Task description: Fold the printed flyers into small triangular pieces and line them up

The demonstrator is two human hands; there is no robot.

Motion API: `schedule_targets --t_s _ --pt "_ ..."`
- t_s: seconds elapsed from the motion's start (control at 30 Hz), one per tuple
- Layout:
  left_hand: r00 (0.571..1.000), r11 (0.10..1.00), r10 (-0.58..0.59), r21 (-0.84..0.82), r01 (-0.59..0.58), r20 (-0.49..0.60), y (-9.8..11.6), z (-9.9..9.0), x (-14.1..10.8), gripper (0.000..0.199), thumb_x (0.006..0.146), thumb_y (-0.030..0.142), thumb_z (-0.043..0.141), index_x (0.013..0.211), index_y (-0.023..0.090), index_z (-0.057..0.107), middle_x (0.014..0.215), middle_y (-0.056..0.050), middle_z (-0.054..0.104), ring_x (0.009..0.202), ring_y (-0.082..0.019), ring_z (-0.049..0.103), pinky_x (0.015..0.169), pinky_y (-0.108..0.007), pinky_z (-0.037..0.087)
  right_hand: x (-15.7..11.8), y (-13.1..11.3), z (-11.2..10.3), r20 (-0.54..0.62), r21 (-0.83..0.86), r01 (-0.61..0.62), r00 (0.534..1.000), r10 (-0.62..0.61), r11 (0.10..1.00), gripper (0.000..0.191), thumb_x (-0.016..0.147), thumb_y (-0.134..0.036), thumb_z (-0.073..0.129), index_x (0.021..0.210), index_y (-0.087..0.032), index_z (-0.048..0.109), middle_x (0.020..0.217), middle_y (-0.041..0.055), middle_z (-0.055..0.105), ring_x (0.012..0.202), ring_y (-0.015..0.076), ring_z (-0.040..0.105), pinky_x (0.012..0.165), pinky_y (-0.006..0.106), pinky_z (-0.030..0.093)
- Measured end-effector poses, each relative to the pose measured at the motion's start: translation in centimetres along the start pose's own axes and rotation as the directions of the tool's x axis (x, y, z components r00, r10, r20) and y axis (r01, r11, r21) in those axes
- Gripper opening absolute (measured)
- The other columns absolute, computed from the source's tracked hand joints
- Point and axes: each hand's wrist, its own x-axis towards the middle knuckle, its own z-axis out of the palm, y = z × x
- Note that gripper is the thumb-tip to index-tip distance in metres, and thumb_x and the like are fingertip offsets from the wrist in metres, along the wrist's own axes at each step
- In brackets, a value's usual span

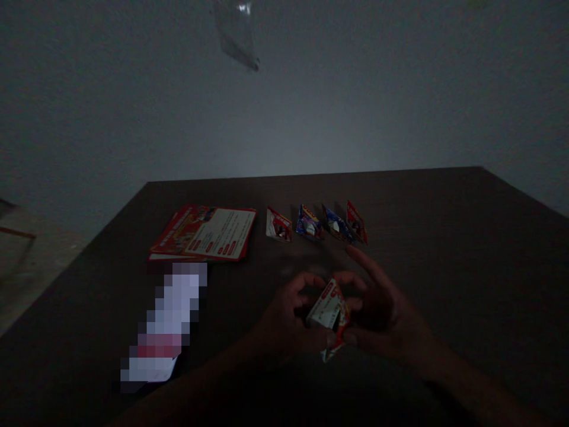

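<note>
A folded printed paper (326, 308), white with red labels and an orange-red side, is held between my two hands above the table. My left hand (293, 314) grips its left side, thumb at the lower edge. My right hand (382, 314) pinches the right side with the thumb low, while one finger stretches up toward the back. Beyond the hands stands a row of folded paper pieces: a white and red one (279, 225), a blue and purple one (310, 223), a dark blue one (338, 224) and a red one (356, 222).
A stack of red and white printed sheets (222, 234) lies at the left on the dark table (427, 207). In front of it lies a bright, pixelated flat object (164, 326). A clear plastic bag (237, 32) hangs on the grey wall (355, 89) behind.
</note>
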Motion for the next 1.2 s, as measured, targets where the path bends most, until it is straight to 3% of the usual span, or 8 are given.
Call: schedule_targets --t_s 0.37,0.5,0.63,0.73,0.83,0.93,1.07,1.2 --pt "0.966 0.95 0.244 0.221 -0.221 -0.083 0.1 1.4 -0.6 0.041 0.069 0.011 0.068 0.1 0.02 0.043 0.094 -0.004 0.067 0.084 -0.018 0.064 0.069 -0.024 0.046 -0.1 -0.3 0.4 -0.041 -0.044 0.0 0.999 -0.002 0.999 0.089 0.066 -0.016 0.079 0.135 -0.043 0.03 0.125 0.0056 0.047 0.083 0.0155 0.065 0.067 0.031 0.056" --pt "0.969 0.977 0.203 0.096 -0.19 -0.144 -0.2 0.7 -0.5 0.042 0.067 0.015 0.07 0.1 0.02 0.045 0.089 -0.001 0.065 0.077 -0.015 0.06 0.064 -0.022 0.044 -0.2 -0.9 -0.2 -0.095 -0.12 0.043 0.994 -0.055 0.992 0.062 0.076 -0.024 0.071 0.13 -0.038 0.043 0.122 0.0059 0.055 0.076 0.0124 0.065 0.066 0.027 0.055" --pt "0.972 0.972 0.179 -0.128 -0.199 -0.153 -0.7 0.1 0.0 0.053 0.06 0.018 0.075 0.106 0.021 0.048 0.088 0.0 0.063 0.074 -0.014 0.059 0.065 -0.023 0.045 -0.3 -0.9 -1.2 -0.171 -0.3 0.082 0.976 -0.138 0.95 0.017 0.082 -0.022 0.066 0.097 -0.028 0.07 0.09 0.001 0.071 0.062 0.0084 0.064 0.06 0.019 0.054" --pt "0.984 0.957 0.14 -0.238 -0.163 -0.111 -0.8 0.0 0.2 0.054 0.057 0.017 0.077 0.104 0.02 0.052 0.091 -0.002 0.063 0.079 -0.016 0.059 0.069 -0.026 0.045 -0.3 -0.4 -1.1 -0.129 -0.387 0.097 0.979 -0.158 0.917 0.015 0.072 -0.016 0.075 0.084 -0.025 0.074 0.077 0.0004 0.074 0.069 0.0124 0.069 0.063 0.02 0.056" --pt "0.986 0.945 0.141 -0.285 -0.16 -0.085 -0.6 0.0 0.3 0.047 0.056 0.013 0.077 0.096 0.02 0.052 0.089 0.0 0.061 0.077 -0.015 0.058 0.067 -0.025 0.046 -0.3 0.0 -0.7 -0.1 -0.365 0.092 0.986 -0.137 0.926 0.021 0.069 -0.016 0.077 0.088 -0.026 0.074 0.08 0.0004 0.077 0.07 0.0139 0.071 0.064 0.022 0.058" --pt "0.969 0.942 0.202 -0.243 -0.232 -0.141 -0.6 0.0 0.4 0.038 0.059 0.009 0.075 0.084 0.021 0.05 0.092 0.001 0.06 0.079 -0.013 0.057 0.068 -0.024 0.046 -0.2 0.2 -0.4 -0.088 -0.302 0.081 0.99 -0.112 0.95 0.023 0.069 -0.016 0.077 0.09 -0.027 0.074 0.08 -0.0003 0.077 0.069 0.0135 0.072 0.063 0.021 0.059" --pt "0.92 0.934 0.346 -0.027 -0.357 -0.186 -0.8 -0.1 0.5 0.023 0.064 0.007 0.071 0.067 0.017 0.051 0.107 -0.003 0.057 0.098 -0.018 0.056 0.078 -0.027 0.046 0.0 0.5 -0.4 -0.121 -0.24 0.065 0.988 -0.097 0.968 0.024 0.068 -0.016 0.078 0.089 -0.028 0.074 0.078 -0.0015 0.078 0.067 0.0118 0.072 0.062 0.017 0.057" --pt "0.883 0.891 0.448 0.148 -0.428 -0.142 -0.9 -0.1 0.3 0.008 0.072 0.011 0.067 0.074 0.017 0.063 0.113 -0.006 0.054 0.111 -0.023 0.052 0.088 -0.033 0.045 0.1 0.6 -0.3 -0.171 -0.278 0.082 0.976 -0.133 0.957 0.024 0.068 -0.016 0.078 0.09 -0.026 0.074 0.078 0.0006 0.078 0.067 0.0131 0.072 0.062 0.018 0.058"
